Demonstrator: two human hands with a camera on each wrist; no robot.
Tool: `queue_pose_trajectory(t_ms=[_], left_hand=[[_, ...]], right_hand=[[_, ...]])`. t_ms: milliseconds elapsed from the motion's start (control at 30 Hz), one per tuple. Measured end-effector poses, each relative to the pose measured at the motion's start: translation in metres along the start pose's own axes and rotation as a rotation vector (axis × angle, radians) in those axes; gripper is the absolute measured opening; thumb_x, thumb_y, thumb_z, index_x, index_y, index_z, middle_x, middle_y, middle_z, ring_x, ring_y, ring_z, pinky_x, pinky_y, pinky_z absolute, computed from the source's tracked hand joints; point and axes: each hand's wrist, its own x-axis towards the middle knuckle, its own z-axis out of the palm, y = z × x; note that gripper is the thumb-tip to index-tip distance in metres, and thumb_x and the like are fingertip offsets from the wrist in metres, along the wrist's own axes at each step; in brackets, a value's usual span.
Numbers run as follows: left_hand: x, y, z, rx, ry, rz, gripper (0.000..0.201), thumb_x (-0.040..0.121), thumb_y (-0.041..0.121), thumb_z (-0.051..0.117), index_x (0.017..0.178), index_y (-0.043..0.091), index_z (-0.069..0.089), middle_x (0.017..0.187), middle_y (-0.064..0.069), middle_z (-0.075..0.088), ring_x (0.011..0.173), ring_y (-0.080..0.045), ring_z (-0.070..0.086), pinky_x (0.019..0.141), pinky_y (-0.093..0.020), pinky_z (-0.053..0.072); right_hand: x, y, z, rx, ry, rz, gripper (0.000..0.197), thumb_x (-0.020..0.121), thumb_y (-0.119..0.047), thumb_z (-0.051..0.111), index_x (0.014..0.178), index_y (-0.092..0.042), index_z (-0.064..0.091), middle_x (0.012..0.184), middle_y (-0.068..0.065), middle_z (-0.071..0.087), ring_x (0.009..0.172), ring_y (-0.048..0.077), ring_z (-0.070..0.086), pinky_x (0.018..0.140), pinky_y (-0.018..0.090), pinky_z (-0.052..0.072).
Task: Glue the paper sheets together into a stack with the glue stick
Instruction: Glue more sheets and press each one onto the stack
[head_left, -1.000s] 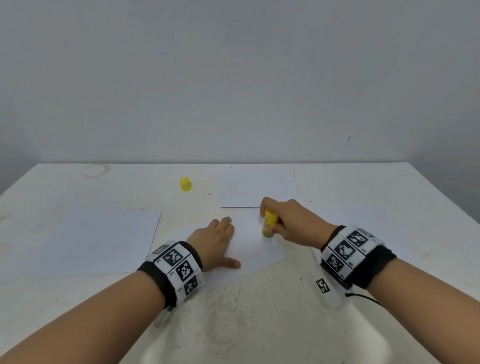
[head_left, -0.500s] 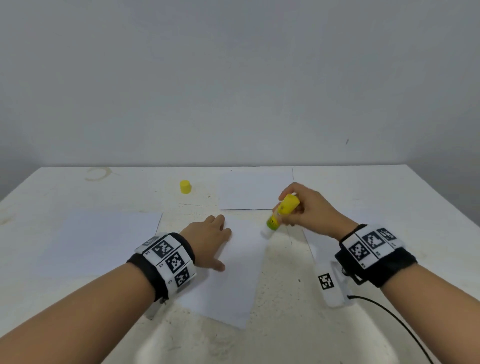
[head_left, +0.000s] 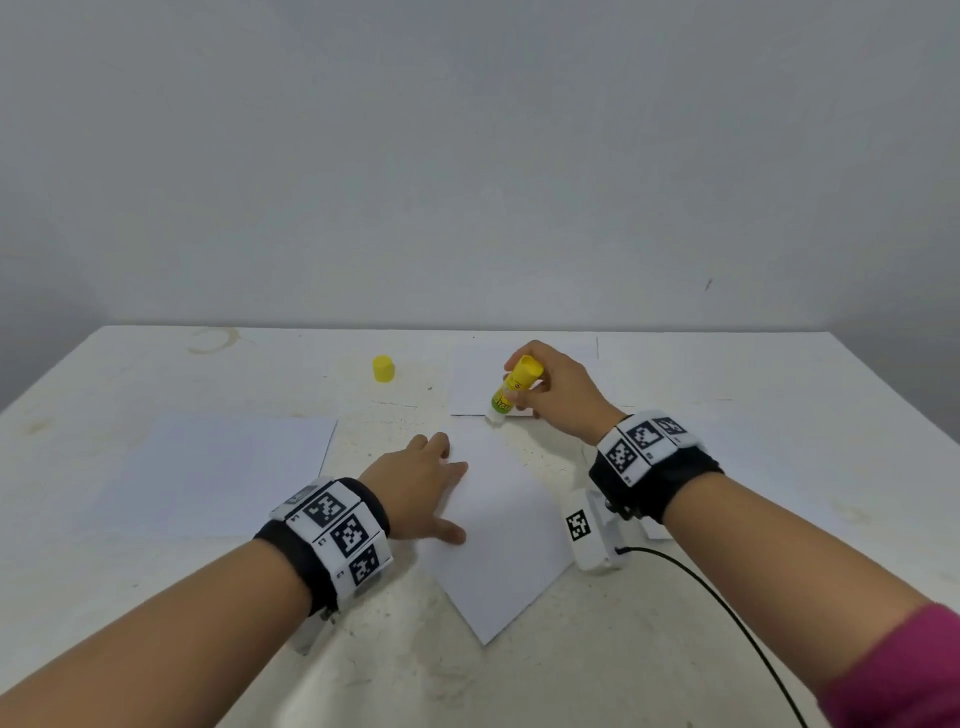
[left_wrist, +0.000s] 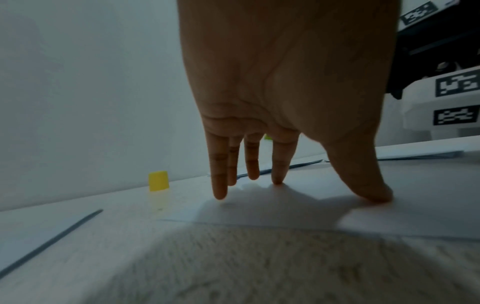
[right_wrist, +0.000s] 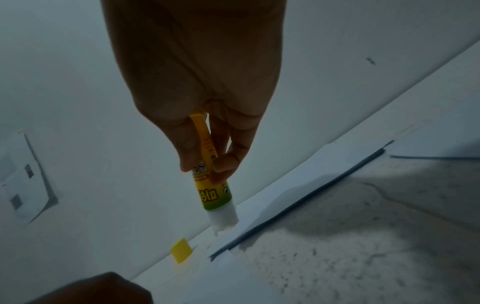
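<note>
A white desk (head_left: 156, 597) with a worn, speckled surface stood against a plain grey wall (head_left: 467, 156). A faint brown ring stain (head_left: 213, 340) marked the desk toward its 11 o'clock corner. A small dark mark (head_left: 708, 284) showed on the wall toward 1 o'clock. A thin black cable (head_left: 727, 613) trailed across the desk toward 5 o'clock.

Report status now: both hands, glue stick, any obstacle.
Left hand flat on centre sheet. Right hand grips uncapped glue stick, tip at far sheet. No obstacle seen.
</note>
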Motion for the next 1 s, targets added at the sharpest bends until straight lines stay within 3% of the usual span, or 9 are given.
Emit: queue_pose_trajectory(t_ms=[200, 433, 567, 633, 733, 867, 1000], left_hand=[[-0.001, 0.007, 0.004, -0.05, 0.013, -0.087, 0.081, 0.084, 0.066, 0.053, 0.143, 0.015, 0.032, 0.139, -0.007, 0.036, 0.122, -0.025, 0.039, 0.093, -0.037, 0.046], [0.0, 0.005, 0.003, -0.036, -0.001, -0.082, 0.086, 0.081, 0.068, 0.055, 0.146, 0.016, 0.03, 0.139, -0.008, 0.036, 0.122, -0.026, 0.04, 0.093, -0.037, 0.046], [0.001, 0.001, 0.001, -0.037, -0.009, -0.073, 0.089, 0.08, 0.068, 0.057, 0.148, 0.02, 0.026, 0.142, -0.006, 0.033, 0.124, -0.025, 0.038, 0.095, -0.037, 0.045], [0.002, 0.0, 0.001, -0.047, -0.005, -0.068, 0.089, 0.079, 0.068, 0.059, 0.148, 0.021, 0.027, 0.141, -0.006, 0.034, 0.124, -0.024, 0.038, 0.095, -0.037, 0.045], [0.005, -0.002, 0.001, -0.066, 0.002, -0.062, 0.09, 0.076, 0.068, 0.061, 0.146, 0.021, 0.03, 0.139, -0.004, 0.035, 0.122, -0.023, 0.039, 0.095, -0.036, 0.045], [0.007, -0.004, 0.001, -0.05, 0.002, -0.05, 0.091, 0.074, 0.069, 0.063, 0.144, 0.021, 0.03, 0.137, -0.003, 0.034, 0.12, -0.023, 0.04, 0.094, -0.035, 0.044], [0.008, -0.004, 0.0, -0.02, -0.006, -0.038, 0.09, 0.076, 0.067, 0.062, 0.146, 0.021, 0.028, 0.151, -0.001, 0.016, 0.126, -0.024, 0.037, 0.095, -0.037, 0.045]], right_hand=[[0.012, -0.012, 0.026, -0.14, -0.113, -0.029, 0.027, 0.084, -0.017, 0.071, 0.103, -0.018, 0.052, 0.11, 0.009, 0.062, 0.09, 0.023, 0.059, 0.077, 0.028, 0.048], [0.013, -0.016, 0.048, -0.3, -0.276, -0.089, 0.022, 0.089, -0.013, 0.064, 0.107, -0.015, 0.052, 0.103, 0.012, 0.064, 0.091, 0.026, 0.059, 0.08, 0.034, 0.05], [0.002, -0.011, 0.034, -0.406, -0.336, -0.123, 0.02, 0.092, -0.018, 0.062, 0.108, -0.017, 0.051, 0.092, 0.003, 0.057, 0.078, 0.017, 0.052, 0.063, 0.021, 0.039], [-0.007, -0.004, 0.021, -0.428, -0.363, -0.136, 0.02, 0.091, -0.022, 0.063, 0.108, -0.019, 0.052, 0.097, 0.004, 0.062, 0.077, 0.014, 0.053, 0.066, 0.023, 0.041], [-0.025, 0.002, 0.0, -0.449, -0.421, -0.13, 0.019, 0.091, -0.025, 0.063, 0.107, -0.022, 0.053, 0.111, 0.003, 0.064, 0.092, 0.017, 0.059, 0.08, 0.03, 0.049], [-0.047, 0.004, -0.027, -0.479, -0.48, -0.109, 0.019, 0.09, -0.023, 0.065, 0.106, -0.021, 0.054, 0.112, -0.002, 0.066, 0.097, 0.015, 0.061, 0.08, 0.022, 0.049], [-0.062, 0.005, -0.045, -0.501, -0.53, -0.074, 0.018, 0.089, -0.022, 0.067, 0.099, -0.025, 0.054, 0.106, -0.003, 0.068, 0.094, 0.015, 0.063, 0.085, 0.036, 0.052]])
